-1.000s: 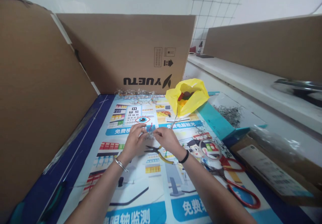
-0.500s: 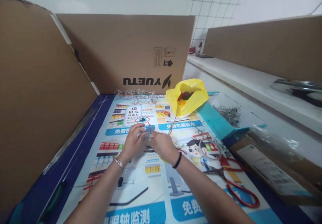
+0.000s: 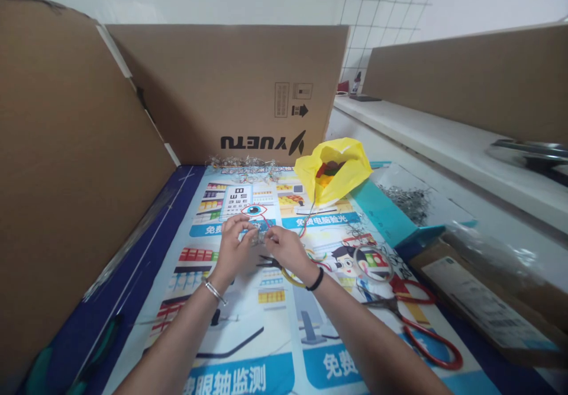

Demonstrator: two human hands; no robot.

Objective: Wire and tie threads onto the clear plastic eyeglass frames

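Over the printed sheet, my left hand (image 3: 236, 246) is closed in a pinch, its thumb and fingers on a small silvery piece (image 3: 258, 239) that looks like twisted wire. My right hand (image 3: 288, 252) pinches the other side of that piece, its fingertips close to the left thumb. Much of the piece is hidden by my fingers and too small to make out fully. Beneath my right hand lie small pliers (image 3: 270, 261) with dark jaws and a yellow handle. Red, green and yellow strands (image 3: 306, 226) run on the sheet beside my right hand.
A yellow bag (image 3: 341, 173) with colourful contents stands beyond. Tangled silvery wire lies along the cardboard wall (image 3: 239, 93) and in a teal box (image 3: 390, 217). At right are red-handled scissors (image 3: 399, 309), a tape roll (image 3: 375, 264) and a cardboard box (image 3: 479, 300); a green-handled tool (image 3: 104, 339) lies left.
My fingertips have drawn slightly apart, and my right hand has turned a little. More of the pliers shows beneath it. The whole view has shifted slightly.
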